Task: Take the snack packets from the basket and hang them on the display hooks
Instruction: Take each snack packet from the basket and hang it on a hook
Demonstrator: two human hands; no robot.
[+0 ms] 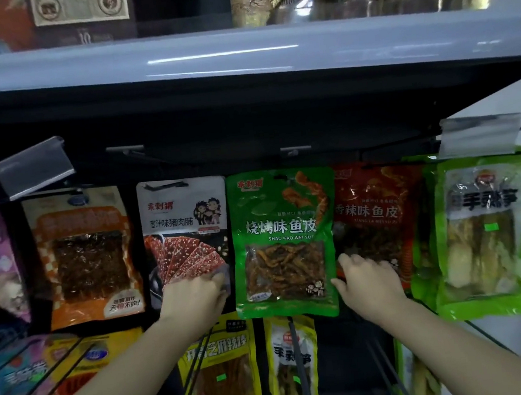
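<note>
Five snack packets are seen fully in the upper hooked row, the green packet (281, 243) central. It is flanked by two hands: the left hand (192, 296) with fingers pressed on the white packet (183, 224), the right hand (369, 284) with fingers lying on the red packet (375, 217). Lower packets are cut off; the hooks are mostly hidden.

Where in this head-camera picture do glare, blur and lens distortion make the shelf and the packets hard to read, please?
Head view: streaks of glare lie along the grey shelf edge; goods above it are blurred. The green packet between the left hand and right hand reads sharply; the orange packet has smeared print. Wide-angle bending tilts the price tag holder and edge packets.
</note>
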